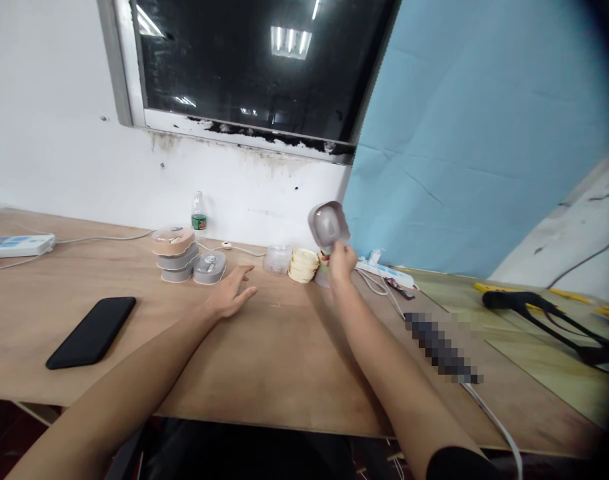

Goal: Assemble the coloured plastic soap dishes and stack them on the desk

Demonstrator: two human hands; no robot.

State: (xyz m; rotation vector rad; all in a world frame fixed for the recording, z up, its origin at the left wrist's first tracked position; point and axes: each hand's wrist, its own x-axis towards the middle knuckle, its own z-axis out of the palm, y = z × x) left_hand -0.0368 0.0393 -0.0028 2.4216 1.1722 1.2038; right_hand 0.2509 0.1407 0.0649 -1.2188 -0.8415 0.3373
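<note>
My right hand is closed on a grey plastic lid-like piece, held tilted up above the wooden table. Just below and left of it sit a stack of cream-coloured round lids and a clear plastic tub. My left hand lies open and flat on the table, fingers stretched toward a stack of grey and tan round cases, with one grey case beside the stack.
A black phone lies at the left. A small bottle stands by the wall. White power strips lie at the far left and behind my right hand. A black-handled tool lies at the right.
</note>
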